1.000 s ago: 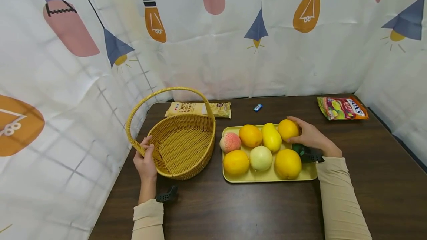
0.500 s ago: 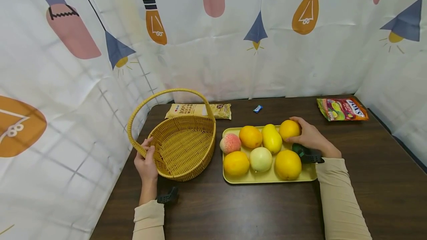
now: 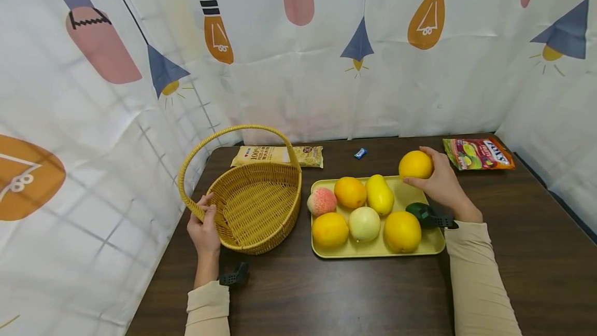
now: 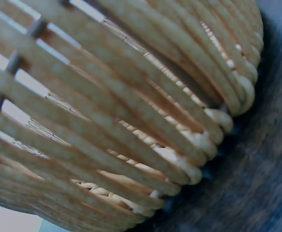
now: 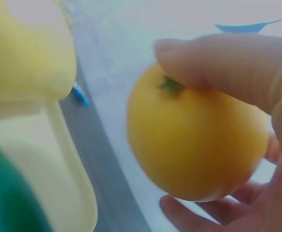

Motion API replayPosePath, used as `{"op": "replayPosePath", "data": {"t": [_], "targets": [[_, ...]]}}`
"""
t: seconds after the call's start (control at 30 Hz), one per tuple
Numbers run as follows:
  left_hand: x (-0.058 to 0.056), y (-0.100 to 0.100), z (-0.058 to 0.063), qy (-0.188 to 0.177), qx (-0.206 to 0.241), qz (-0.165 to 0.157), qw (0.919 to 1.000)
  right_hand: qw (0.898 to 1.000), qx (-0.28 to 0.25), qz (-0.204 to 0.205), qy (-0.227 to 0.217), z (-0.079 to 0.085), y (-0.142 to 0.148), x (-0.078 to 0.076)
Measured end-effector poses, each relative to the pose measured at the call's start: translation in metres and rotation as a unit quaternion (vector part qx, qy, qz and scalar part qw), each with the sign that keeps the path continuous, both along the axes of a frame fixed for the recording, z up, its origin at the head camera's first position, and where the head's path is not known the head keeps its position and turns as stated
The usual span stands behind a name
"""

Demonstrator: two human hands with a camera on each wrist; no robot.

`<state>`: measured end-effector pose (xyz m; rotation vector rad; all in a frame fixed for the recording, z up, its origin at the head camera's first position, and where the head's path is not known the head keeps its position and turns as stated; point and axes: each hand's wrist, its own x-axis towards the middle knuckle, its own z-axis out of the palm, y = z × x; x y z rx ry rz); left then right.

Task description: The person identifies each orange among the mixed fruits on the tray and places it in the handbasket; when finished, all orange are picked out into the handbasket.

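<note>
My right hand (image 3: pixel 440 183) grips an orange (image 3: pixel 415 165), raised over the back right corner of the yellow tray (image 3: pixel 373 251). In the right wrist view the thumb lies by the green stem mark of the orange (image 5: pixel 194 140) and the fingers curl under it. My left hand (image 3: pixel 204 224) holds the left side of a wicker basket (image 3: pixel 261 206) where its arched handle meets the rim. Only the woven wall of the basket (image 4: pixel 117 106) fills the left wrist view; that hand is hidden there. Nothing lies inside the basket.
The tray carries a peach (image 3: pixel 322 200), several orange-coloured fruits, a yellow pear-shaped fruit (image 3: pixel 380 194), a pale green round fruit (image 3: pixel 364 223) and a dark green item (image 3: pixel 417 212). Behind stand a long yellow packet (image 3: pixel 310 156), a small blue candy (image 3: pixel 360 153) and a Fox's bag (image 3: pixel 479 153).
My right hand has lifted the orange off the tray's back right part, moving it up and slightly right. The left hand and basket have stayed in place.
</note>
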<state>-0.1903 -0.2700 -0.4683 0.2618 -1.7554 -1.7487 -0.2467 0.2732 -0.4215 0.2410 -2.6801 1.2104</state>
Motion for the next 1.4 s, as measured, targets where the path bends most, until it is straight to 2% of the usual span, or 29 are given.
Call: {"op": "replayPosePath", "data": {"t": [0.23, 0.43, 0.63, 1.03, 1.4], "targets": [[0.0, -0.004, -0.003, -0.013, -0.039, 0.01, 0.9991, 0.994, -0.085, -0.033, 0.053, 0.011, -0.013, 0.0], [0.001, -0.001, -0.002, -0.009, -0.058, 0.023, 0.998, 0.985, -0.162, -0.052, 0.033, 0.014, -0.029, -0.003], [0.002, -0.001, -0.002, -0.007, -0.057, 0.027, 0.998, 0.984, -0.176, -0.024, 0.009, 0.017, -0.047, 0.0], [0.0, -0.001, 0.0, -0.008, -0.058, 0.022, 0.998, 0.979, -0.196, 0.057, 0.008, 0.02, -0.105, 0.007], [0.002, -0.001, 0.0, -0.007, -0.07, 0.016, 0.9974, 0.975, -0.19, 0.117, -0.015, 0.013, -0.16, 0.028]]}}
